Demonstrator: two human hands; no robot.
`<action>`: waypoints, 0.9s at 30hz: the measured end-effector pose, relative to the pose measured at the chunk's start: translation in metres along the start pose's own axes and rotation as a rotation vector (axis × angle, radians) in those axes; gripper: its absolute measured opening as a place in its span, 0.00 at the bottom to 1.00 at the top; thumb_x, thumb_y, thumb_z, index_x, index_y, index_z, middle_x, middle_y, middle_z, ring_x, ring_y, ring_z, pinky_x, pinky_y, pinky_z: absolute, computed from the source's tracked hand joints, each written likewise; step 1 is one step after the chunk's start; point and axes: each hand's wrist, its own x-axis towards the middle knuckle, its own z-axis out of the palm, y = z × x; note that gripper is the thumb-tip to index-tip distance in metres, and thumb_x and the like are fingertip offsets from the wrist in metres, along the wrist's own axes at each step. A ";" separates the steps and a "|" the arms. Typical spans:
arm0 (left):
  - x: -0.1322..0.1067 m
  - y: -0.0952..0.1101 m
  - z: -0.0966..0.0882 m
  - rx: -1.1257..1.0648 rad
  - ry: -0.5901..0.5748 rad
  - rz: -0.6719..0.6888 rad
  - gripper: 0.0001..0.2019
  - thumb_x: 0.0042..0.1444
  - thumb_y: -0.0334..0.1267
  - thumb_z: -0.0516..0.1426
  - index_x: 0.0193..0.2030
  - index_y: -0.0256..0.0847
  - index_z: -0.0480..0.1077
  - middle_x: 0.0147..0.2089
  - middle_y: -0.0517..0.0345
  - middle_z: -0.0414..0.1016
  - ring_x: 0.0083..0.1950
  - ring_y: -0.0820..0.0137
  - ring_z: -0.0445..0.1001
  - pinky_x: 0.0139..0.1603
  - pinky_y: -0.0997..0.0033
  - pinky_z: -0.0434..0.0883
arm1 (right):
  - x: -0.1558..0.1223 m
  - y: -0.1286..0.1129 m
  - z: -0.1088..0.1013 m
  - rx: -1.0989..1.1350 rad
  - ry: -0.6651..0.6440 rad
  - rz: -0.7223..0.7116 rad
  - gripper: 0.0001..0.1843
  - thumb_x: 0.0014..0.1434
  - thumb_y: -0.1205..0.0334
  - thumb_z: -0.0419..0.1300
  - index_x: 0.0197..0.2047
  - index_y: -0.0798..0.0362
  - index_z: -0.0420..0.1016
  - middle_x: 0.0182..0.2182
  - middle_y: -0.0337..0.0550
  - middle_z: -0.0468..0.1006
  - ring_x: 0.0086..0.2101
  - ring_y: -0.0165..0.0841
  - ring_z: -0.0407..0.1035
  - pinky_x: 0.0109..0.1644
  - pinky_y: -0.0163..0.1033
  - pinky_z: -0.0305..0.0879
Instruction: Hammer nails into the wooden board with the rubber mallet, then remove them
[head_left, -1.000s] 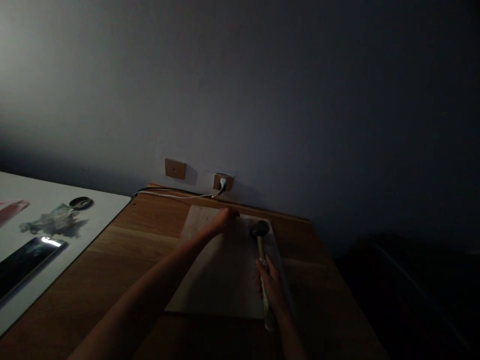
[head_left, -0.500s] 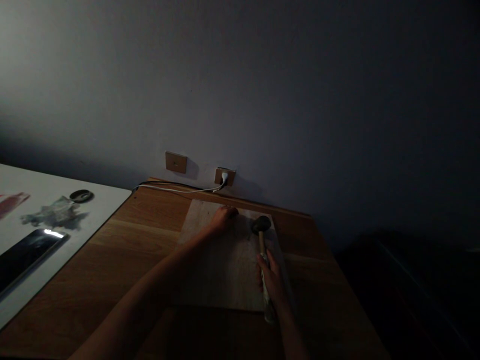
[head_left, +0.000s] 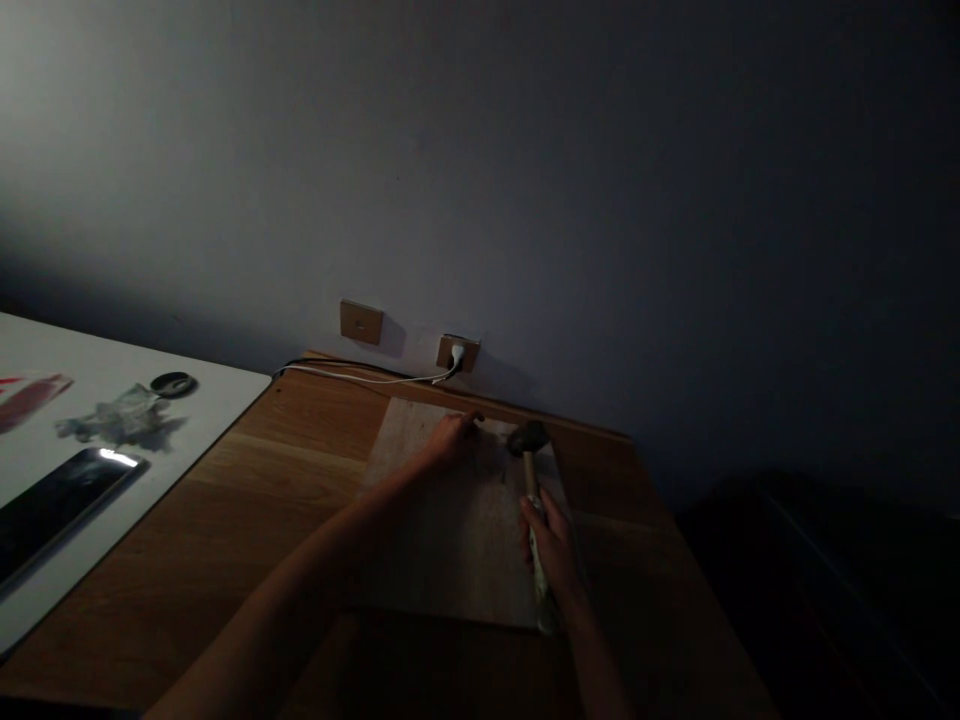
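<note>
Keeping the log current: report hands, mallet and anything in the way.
Right hand gripping mallet. Left hand at far side of board, grip unclear. Mallet head at board's far right, contact unclear. Nearby: left hand, apart from head.

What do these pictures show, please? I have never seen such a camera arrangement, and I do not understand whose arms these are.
No machine is here: these are a person's bare arms, seen from one camera worn on the head, looking forward and down. The right hand grips the handle of a dark-headed mallet. The left hand is over the far part of a pale board; it is too dark to tell if it holds anything. The board lies on a wooden table. On a white surface at left are a flat, shiny dark object, something crumpled and a round dark item.
</note>
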 end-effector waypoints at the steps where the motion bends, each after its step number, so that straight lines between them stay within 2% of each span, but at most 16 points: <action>1: 0.000 0.000 0.000 -0.009 -0.002 0.000 0.23 0.54 0.27 0.56 0.58 0.41 0.72 0.40 0.57 0.82 0.42 0.68 0.79 0.46 0.72 0.73 | 0.002 -0.006 0.001 0.000 -0.016 -0.030 0.26 0.51 0.35 0.62 0.36 0.49 0.65 0.17 0.26 0.63 0.12 0.23 0.56 0.11 0.27 0.52; 4: 0.000 0.001 0.000 -0.029 -0.005 0.004 0.23 0.53 0.27 0.56 0.57 0.41 0.72 0.39 0.59 0.81 0.40 0.69 0.79 0.45 0.73 0.73 | 0.010 -0.022 0.006 -0.003 -0.053 -0.075 0.23 0.54 0.37 0.61 0.39 0.49 0.66 0.17 0.25 0.63 0.12 0.23 0.56 0.12 0.27 0.52; 7: 0.001 0.002 0.000 -0.031 0.018 0.004 0.21 0.52 0.27 0.57 0.54 0.39 0.73 0.43 0.54 0.81 0.44 0.67 0.78 0.48 0.71 0.73 | 0.016 -0.028 0.016 -0.015 -0.072 -0.086 0.24 0.55 0.38 0.61 0.41 0.49 0.66 0.16 0.24 0.62 0.12 0.23 0.55 0.11 0.27 0.52; 10: 0.001 0.002 0.000 -0.030 0.026 -0.002 0.22 0.52 0.25 0.56 0.54 0.38 0.73 0.44 0.52 0.81 0.46 0.65 0.78 0.50 0.69 0.73 | 0.019 -0.027 0.025 -0.019 -0.084 -0.077 0.25 0.53 0.36 0.60 0.40 0.49 0.65 0.16 0.24 0.62 0.11 0.24 0.55 0.11 0.27 0.52; 17: -0.001 0.000 0.001 -0.052 -0.009 0.002 0.23 0.52 0.27 0.58 0.56 0.41 0.71 0.40 0.57 0.82 0.41 0.68 0.79 0.45 0.72 0.73 | 0.023 -0.023 0.032 -0.027 -0.095 -0.135 0.25 0.56 0.38 0.59 0.45 0.49 0.66 0.17 0.24 0.61 0.12 0.24 0.55 0.11 0.28 0.52; 20: -0.002 0.001 0.001 -0.046 -0.003 0.000 0.20 0.53 0.29 0.58 0.54 0.39 0.72 0.39 0.54 0.81 0.40 0.66 0.78 0.44 0.70 0.73 | 0.022 -0.017 0.037 -0.046 -0.129 -0.091 0.26 0.56 0.38 0.59 0.47 0.50 0.66 0.17 0.24 0.61 0.12 0.24 0.55 0.11 0.28 0.53; 24: -0.001 0.003 -0.001 -0.037 0.022 0.011 0.20 0.51 0.30 0.60 0.52 0.37 0.72 0.46 0.48 0.79 0.45 0.62 0.77 0.47 0.67 0.73 | 0.019 -0.018 0.038 -0.060 -0.124 -0.041 0.27 0.52 0.37 0.60 0.44 0.50 0.66 0.17 0.24 0.61 0.12 0.24 0.55 0.11 0.28 0.52; 27: 0.000 0.002 -0.001 -0.041 0.025 0.017 0.24 0.49 0.28 0.59 0.55 0.38 0.70 0.48 0.49 0.79 0.48 0.63 0.77 0.50 0.67 0.73 | 0.016 -0.029 0.032 -0.045 -0.068 -0.085 0.25 0.54 0.37 0.60 0.41 0.49 0.65 0.17 0.24 0.62 0.12 0.24 0.56 0.11 0.28 0.52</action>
